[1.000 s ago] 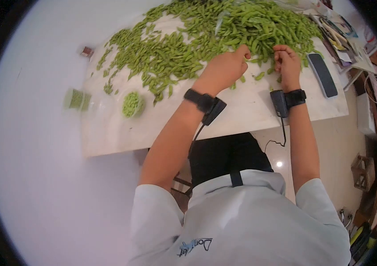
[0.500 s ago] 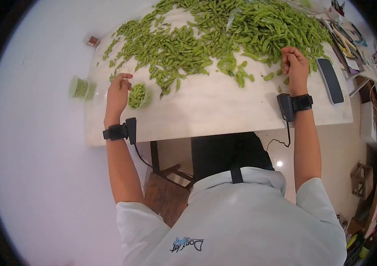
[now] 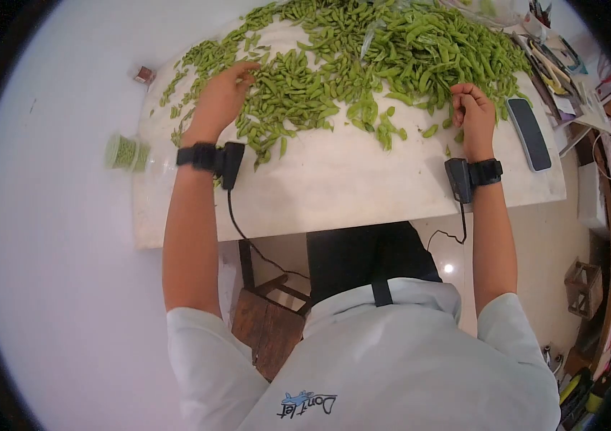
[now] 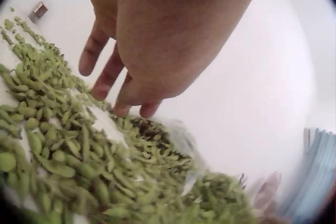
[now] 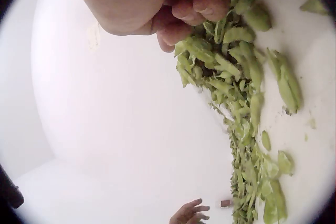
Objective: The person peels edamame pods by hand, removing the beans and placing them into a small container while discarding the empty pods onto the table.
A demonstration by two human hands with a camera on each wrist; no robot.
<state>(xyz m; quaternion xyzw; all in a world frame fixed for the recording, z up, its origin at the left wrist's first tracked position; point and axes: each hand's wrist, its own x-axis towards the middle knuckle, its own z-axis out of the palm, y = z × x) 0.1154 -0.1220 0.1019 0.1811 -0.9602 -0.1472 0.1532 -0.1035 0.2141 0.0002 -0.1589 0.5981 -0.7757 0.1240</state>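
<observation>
Green pods point(image 3: 287, 90) lie spread over the pale table point(image 3: 363, 179), with a taller heap point(image 3: 456, 47) at the back right. My left hand point(image 3: 220, 104) is over the left part of the spread; in the left wrist view that hand point(image 4: 157, 35) has loose, parted fingers holding nothing. Beside the heap's near edge, my right hand point(image 3: 475, 122) has loosely bent fingers. Nothing shows in this hand point(image 5: 152, 3) in the right wrist view, though its palm is partly hidden. My left wrist and its camera hide most of the small container of beans.
A clear container with green contents point(image 3: 127, 154) lies at the table's left edge, and a small reddish box point(image 3: 144, 75) is behind it. The phone point(image 3: 529, 134) lies right of my right hand. Tools point(image 3: 551, 68) occupy the back right; a wooden stool point(image 3: 266, 327) stands below.
My left hand has moved left from beside my right hand, passed by the small container of beans, then gone up over the left pods. The right hand has stayed near the heap.
</observation>
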